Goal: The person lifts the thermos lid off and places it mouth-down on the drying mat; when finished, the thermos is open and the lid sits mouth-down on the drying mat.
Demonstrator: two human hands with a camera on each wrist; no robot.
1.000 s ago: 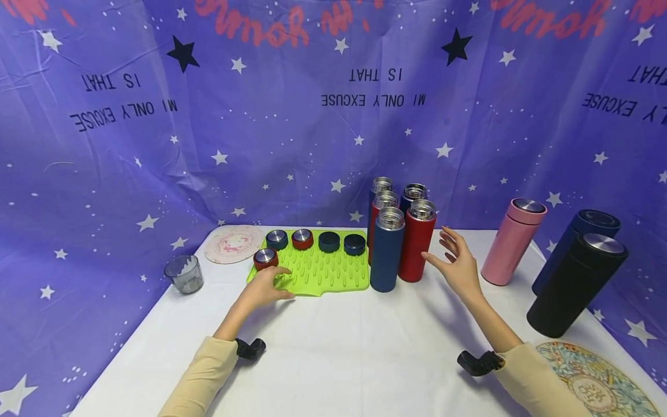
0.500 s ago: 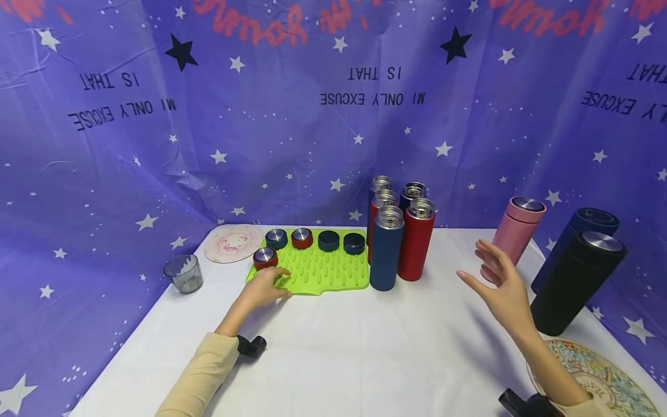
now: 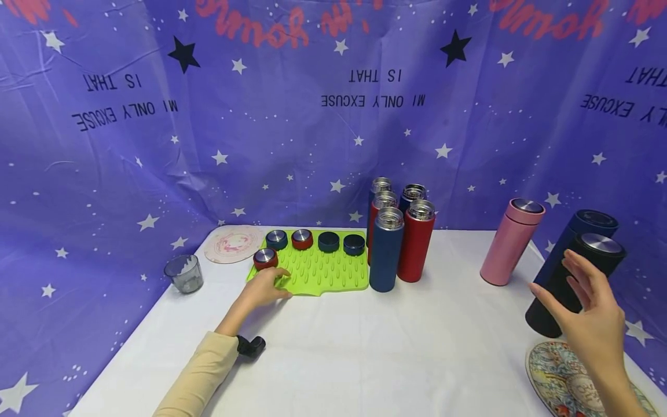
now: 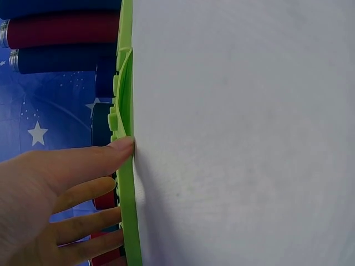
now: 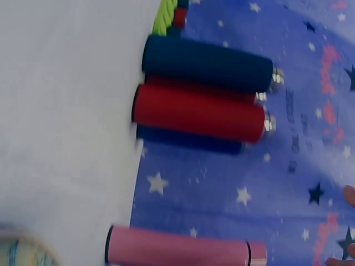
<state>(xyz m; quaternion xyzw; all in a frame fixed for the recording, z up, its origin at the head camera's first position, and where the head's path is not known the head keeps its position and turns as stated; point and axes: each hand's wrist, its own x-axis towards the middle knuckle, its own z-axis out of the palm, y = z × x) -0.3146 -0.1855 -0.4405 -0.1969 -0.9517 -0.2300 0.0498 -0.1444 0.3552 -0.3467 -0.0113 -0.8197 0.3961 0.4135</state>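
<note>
My left hand (image 3: 264, 286) lies at the front left corner of a green ribbed mat (image 3: 323, 273); in the left wrist view the thumb (image 4: 91, 164) touches its edge and the other fingers extend over it. Several bottle caps stand on the mat, among them a red cap (image 3: 265, 259) beside that hand. My right hand (image 3: 594, 321), fingers spread and nothing held, is in front of a capped black bottle (image 3: 541, 318) and overlaps it in the head view. Only fingertips (image 5: 349, 195) show in the right wrist view.
Several uncapped bottles stand right of the mat, with a blue bottle (image 3: 385, 260) and a red bottle (image 3: 416, 249) foremost. Capped pink (image 3: 509, 249) and navy (image 3: 594, 223) bottles are farther right. A glass (image 3: 186, 277), a pink disc (image 3: 234, 244) and a patterned round mat (image 3: 554, 370) lie around.
My right hand has moved away from the red bottle, rightward past the pink bottle, to the black bottle. The left hand stays at the green mat's corner.
</note>
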